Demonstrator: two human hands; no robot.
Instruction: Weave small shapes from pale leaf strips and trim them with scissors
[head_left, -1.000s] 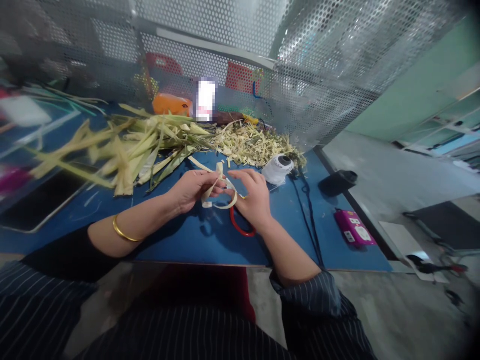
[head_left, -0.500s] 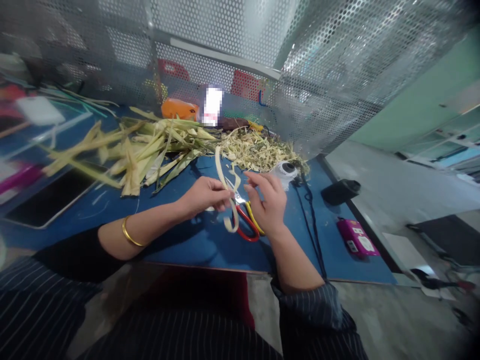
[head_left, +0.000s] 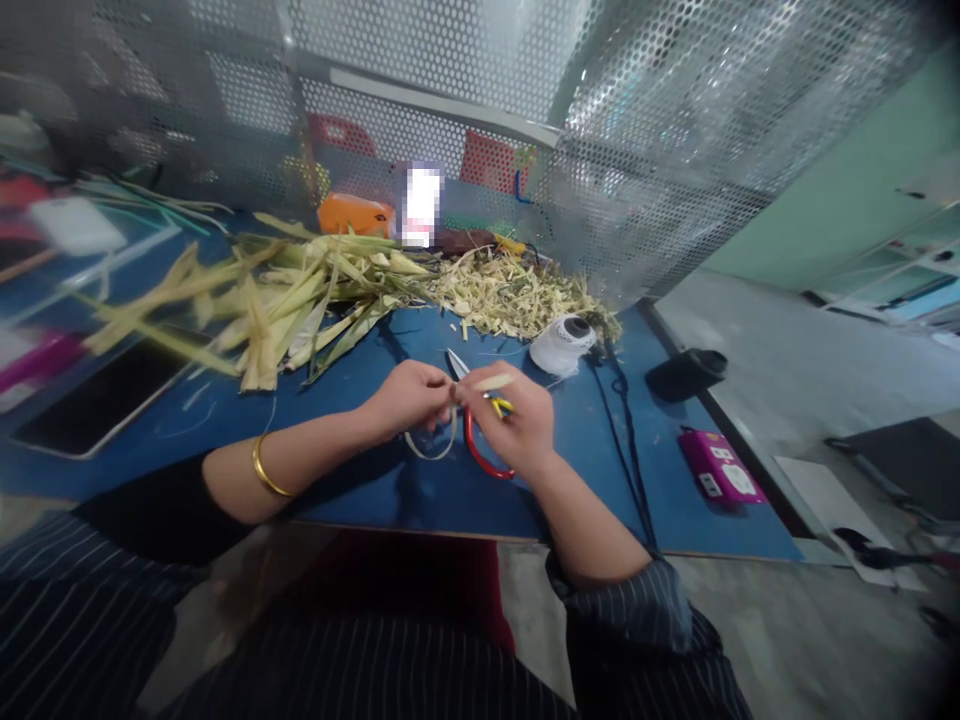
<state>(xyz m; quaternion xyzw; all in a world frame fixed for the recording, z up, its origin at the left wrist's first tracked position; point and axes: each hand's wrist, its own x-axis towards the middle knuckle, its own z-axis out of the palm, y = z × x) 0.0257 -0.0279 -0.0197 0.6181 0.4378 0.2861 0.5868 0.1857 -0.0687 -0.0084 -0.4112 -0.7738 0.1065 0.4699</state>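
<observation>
A pale corn husk strip (head_left: 433,457) hangs in a loop below my left hand (head_left: 414,394), whose thumb and fingers pinch it. My right hand (head_left: 517,412) meets the left at the fingertips, also closed on the strip; one end of it lies across the back of my right fingers. Under the right hand, scissors (head_left: 480,456) with red and yellow handles lie on the table, blades pointing away and partly hidden. Behind the hands spread long corn husks (head_left: 322,290) and a heap of shredded husk (head_left: 517,295).
A white thread spool (head_left: 559,345) stands beyond my right hand on the blue table (head_left: 360,490). Farther right are a black cylinder (head_left: 686,375) and a purple packet (head_left: 720,466). At left lies a dark tablet-like device (head_left: 105,400). Perforated metal sheeting (head_left: 450,60) closes the back.
My right hand has moved left and closed on the husk strip, meeting my left hand. The strip's upright end has come down, and its lower part now hangs in a loop.
</observation>
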